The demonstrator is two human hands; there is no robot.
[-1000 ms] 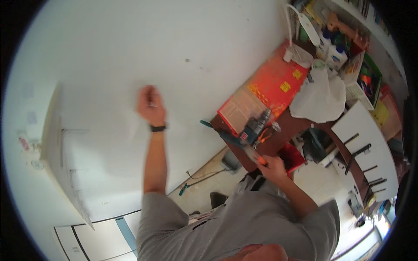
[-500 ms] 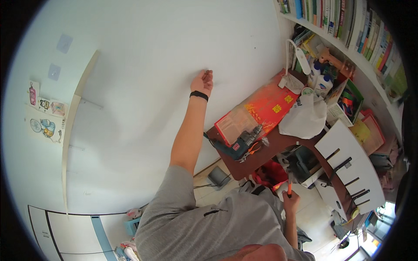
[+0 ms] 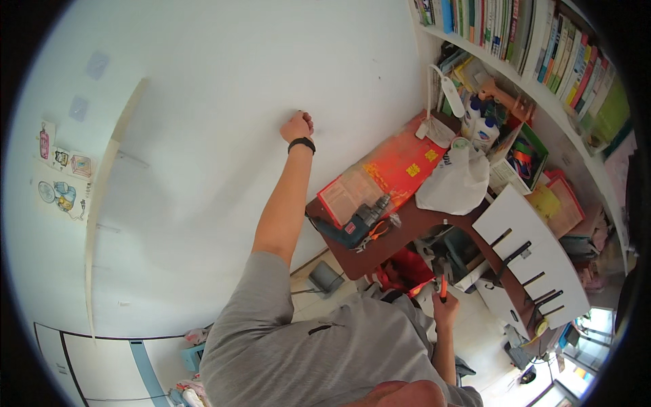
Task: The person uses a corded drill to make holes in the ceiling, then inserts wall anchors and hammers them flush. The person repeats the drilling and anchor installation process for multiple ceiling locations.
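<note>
My left hand (image 3: 297, 127), with a dark band on its wrist, is raised to the white wall (image 3: 224, 74). Its fingers are curled closed; whatever they hold, if anything, is too small to make out. Low on the right, my right hand (image 3: 445, 311) grips a tool with an orange and black handle (image 3: 444, 288). The tool's upper end is hard to tell apart from the things behind it. Between my arms, a dark green power drill (image 3: 359, 227) lies on the brown desk (image 3: 413, 227), beside orange-handled pliers (image 3: 373, 234).
A red sheet (image 3: 400, 169) covers part of the desk. A white bag (image 3: 458, 183), a lamp (image 3: 453, 95) and white bottles (image 3: 483, 132) stand behind. Bookshelves (image 3: 488, 47) curve along the right. A pale ledge (image 3: 112, 142) juts from the wall at left.
The view has shifted slightly, so the room sits further left. My left hand's fingers have curled in more tightly at the wall. My right hand still holds the tool, now tilted more upright.
</note>
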